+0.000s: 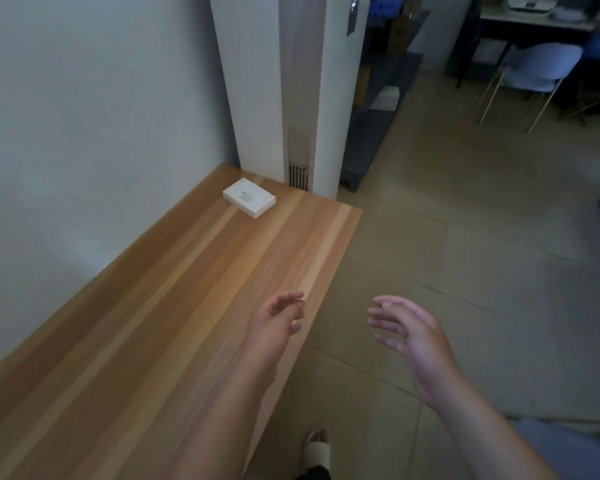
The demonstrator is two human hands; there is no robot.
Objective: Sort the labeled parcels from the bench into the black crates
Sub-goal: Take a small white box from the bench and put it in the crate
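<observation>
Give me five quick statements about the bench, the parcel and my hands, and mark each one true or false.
1. One white parcel lies on the wooden bench, near its far end. True.
2. The left hand grips the parcel. False: it holds nothing and is well short of the parcel, over the bench's near edge.
3. The right hand is open, over the floor beside the bench. True.
4. A black crate stands on the bench next to the parcel. False: no crate shows on the bench.
5. The parcel stands on its end against the wall. False: it lies flat, apart from the wall.
</observation>
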